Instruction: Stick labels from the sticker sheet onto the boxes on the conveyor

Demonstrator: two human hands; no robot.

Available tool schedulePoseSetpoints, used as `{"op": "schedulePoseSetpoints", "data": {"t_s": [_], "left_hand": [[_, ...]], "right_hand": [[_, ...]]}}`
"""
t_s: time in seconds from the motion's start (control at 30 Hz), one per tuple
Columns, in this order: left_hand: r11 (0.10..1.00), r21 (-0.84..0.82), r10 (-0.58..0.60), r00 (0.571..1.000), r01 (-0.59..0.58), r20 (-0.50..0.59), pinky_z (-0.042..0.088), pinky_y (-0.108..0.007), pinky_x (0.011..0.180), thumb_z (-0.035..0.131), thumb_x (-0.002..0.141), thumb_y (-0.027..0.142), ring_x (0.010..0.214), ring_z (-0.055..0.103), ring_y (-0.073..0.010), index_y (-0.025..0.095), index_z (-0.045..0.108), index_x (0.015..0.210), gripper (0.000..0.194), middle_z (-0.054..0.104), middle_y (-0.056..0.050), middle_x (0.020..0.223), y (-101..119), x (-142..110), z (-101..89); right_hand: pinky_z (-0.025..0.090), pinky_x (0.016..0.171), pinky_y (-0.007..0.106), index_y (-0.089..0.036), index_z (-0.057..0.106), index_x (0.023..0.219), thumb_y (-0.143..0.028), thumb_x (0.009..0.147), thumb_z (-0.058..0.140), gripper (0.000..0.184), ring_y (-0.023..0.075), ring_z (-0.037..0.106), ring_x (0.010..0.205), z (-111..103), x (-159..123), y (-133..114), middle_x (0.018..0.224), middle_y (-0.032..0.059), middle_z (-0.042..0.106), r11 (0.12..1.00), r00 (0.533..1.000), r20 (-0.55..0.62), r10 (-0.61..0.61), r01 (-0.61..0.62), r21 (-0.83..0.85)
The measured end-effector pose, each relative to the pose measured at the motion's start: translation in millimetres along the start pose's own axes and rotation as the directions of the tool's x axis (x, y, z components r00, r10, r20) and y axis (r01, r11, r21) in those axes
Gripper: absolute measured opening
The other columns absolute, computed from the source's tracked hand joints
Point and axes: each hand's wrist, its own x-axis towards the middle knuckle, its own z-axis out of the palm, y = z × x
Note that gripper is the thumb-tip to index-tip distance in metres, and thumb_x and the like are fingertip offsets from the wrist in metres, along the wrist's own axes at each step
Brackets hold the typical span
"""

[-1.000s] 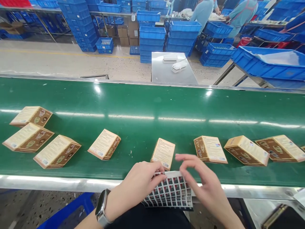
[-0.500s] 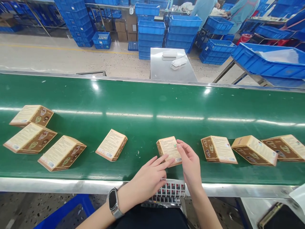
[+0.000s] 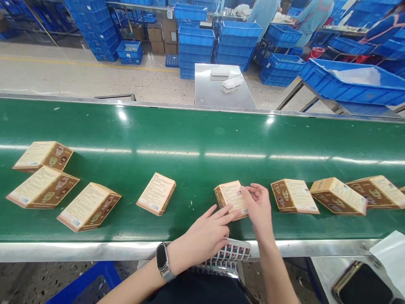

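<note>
Sheet: a label sheet [image 3: 232,250], printed in rows of small dark and red labels, is bent at the near edge of the bench, below the hands.
Left hand: the left hand [image 3: 207,236], with a watch [image 3: 162,256] on its wrist, reaches over with two fingers stretched onto the carton; the sheet meets its lower fingers, and whether they grip it cannot be told.
Right hand: the right hand [image 3: 260,209] is partly open, thumb tip on the carton beside a small sticker [image 3: 239,193], forefinger raised just off the thumb, the others loosely curled.
Carton: the carton [image 3: 229,195] lies on the bench between the hands, pale printed face up, brown side to the left.
Bench: on the green-topped bench [image 3: 190,131], four cartons [image 3: 156,192] lie to the left, two of them touching; more cartons [image 3: 302,196] lie to the right, running to the picture's edge.
Beyond: a metal table [image 3: 224,95] bears two white objects [image 3: 232,82].
Background: stacks of blue crates [image 3: 196,50] stand on the floor, and people in blue [image 3: 264,14] are at the far tables.
</note>
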Motion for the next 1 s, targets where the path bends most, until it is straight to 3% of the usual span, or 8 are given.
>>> {"op": "schedulePoseSetpoints", "data": {"t_s": [0.1, 0.17, 0.3, 0.37, 0.6, 0.87, 0.93, 1.0], "left_hand": [[1.0, -0.02, -0.005, 0.998, 0.004, -0.065, 0.029, -0.042, 0.12, 0.06, 0.095, 0.026, 0.147, 0.032, -0.0243, 0.017, 0.065, 0.086, 0.013, 0.039, -0.007, 0.157, 3.3, -3.1, -7.4], [0.994, -0.074, -0.086, 0.99, 0.078, -0.11, 0.044, -0.036, 0.106, 0.058, 0.097, 0.03, 0.128, 0.055, -0.023, 0.02, 0.065, 0.092, 0.014, 0.059, -0.007, 0.14, 7.7, -9.7, -18.0], [0.94, -0.24, -0.273, 0.956, 0.242, -0.108, 0.047, -0.023, 0.069, 0.05, 0.101, 0.033, 0.08, 0.068, -0.0138, 0.024, 0.065, 0.101, 0.017, 0.072, 0.002, 0.09, 16.8, -27.1, -43.1], [0.904, -0.291, -0.358, 0.927, 0.313, -0.115, 0.043, -0.022, 0.066, 0.056, 0.098, 0.033, 0.079, 0.067, -0.0139, 0.025, 0.065, 0.101, 0.013, 0.072, 0.004, 0.086, 18.5, -35.0, -51.4], [0.843, -0.305, -0.489, 0.867, 0.444, -0.091, 0.038, -0.022, 0.064, 0.057, 0.096, 0.026, 0.07, 0.065, -0.0131, 0.025, 0.068, 0.089, 0.014, 0.073, 0.006, 0.079, 16.9, -52.7, -55.0], [0.82, -0.318, -0.526, 0.846, 0.476, -0.091, 0.039, -0.023, 0.065, 0.054, 0.098, 0.027, 0.072, 0.066, -0.0146, 0.025, 0.069, 0.092, 0.017, 0.073, 0.004, 0.08, 15.9, -57.4, -55.7], [0.778, -0.376, -0.568, 0.819, 0.503, -0.08, 0.042, -0.023, 0.065, 0.054, 0.097, 0.027, 0.071, 0.065, -0.0141, 0.024, 0.068, 0.09, 0.017, 0.072, 0.005, 0.079, 15.1, -59.7, -56.9], [0.759, -0.417, -0.586, 0.803, 0.499, -0.106, 0.046, -0.023, 0.068, 0.055, 0.097, 0.026, 0.077, 0.066, -0.0144, 0.023, 0.068, 0.089, 0.015, 0.072, 0.004, 0.082, 13.1, -65.9, -57.0]], "right_hand": [[0.051, 0.08, 0.042, -0.021, 0.06, 0.102, -0.052, 0.085, 0.062, 0.035, 0.0267, 0.064, 0.088, -23.2, 0.6, -23.0, 0.103, 0.0095, 0.067, 0.988, 0.992, 0.054, -0.111, 0.116, -0.098], [0.048, 0.088, 0.041, -0.025, 0.064, 0.104, -0.048, 0.09, 0.061, 0.027, 0.0269, 0.063, 0.097, -37.3, -13.3, -44.4, 0.105, 0.0068, 0.068, 0.927, 0.929, 0.243, -0.278, 0.326, -0.184], [0.051, 0.08, 0.035, -0.032, 0.066, 0.11, -0.039, 0.094, 0.065, 0.017, 0.024, 0.067, 0.092, -47.6, -45.9, -73.7, 0.102, 0.0008, 0.072, 0.803, 0.562, 0.758, -0.331, 0.589, -0.086], [0.052, 0.075, 0.035, -0.03, 0.067, 0.107, -0.035, 0.097, 0.06, 0.012, 0.0234, 0.068, 0.085, -44.6, -52.5, -77.2, 0.095, 0.0006, 0.073, 0.781, 0.488, 0.805, -0.337, 0.623, -0.05], [0.056, 0.073, 0.038, -0.031, 0.058, 0.128, -0.035, 0.1, 0.055, 0.028, 0.0243, 0.066, 0.086, -34.3, -47.7, -69.3, 0.086, 0.0002, 0.071, 0.772, 0.455, 0.827, -0.33, 0.635, -0.041], [0.048, 0.095, 0.049, -0.027, 0.066, 0.105, -0.015, 0.098, 0.053, 0.019, 0.0247, 0.067, 0.097, -16.7, -61.6, -71.8, 0.108, 0.0054, 0.072, 0.535, 0.339, 0.71, -0.617, 0.843, 0.063], [0.049, 0.092, 0.048, -0.027, 0.068, 0.101, -0.015, 0.096, 0.056, 0.017, 0.0271, 0.066, 0.105, -15.0, -63.8, -71.3, 0.111, 0.0064, 0.071, 0.569, 0.386, 0.674, -0.63, 0.82, 0.063], [0.051, 0.091, 0.046, -0.027, 0.068, 0.095, -0.023, 0.096, 0.058, 0.01, 0.028, 0.065, 0.107, -11.0, -61.8, -67.1, 0.112, 0.0063, 0.071, 0.728, 0.53, 0.657, -0.536, 0.684, 0.042]]}}
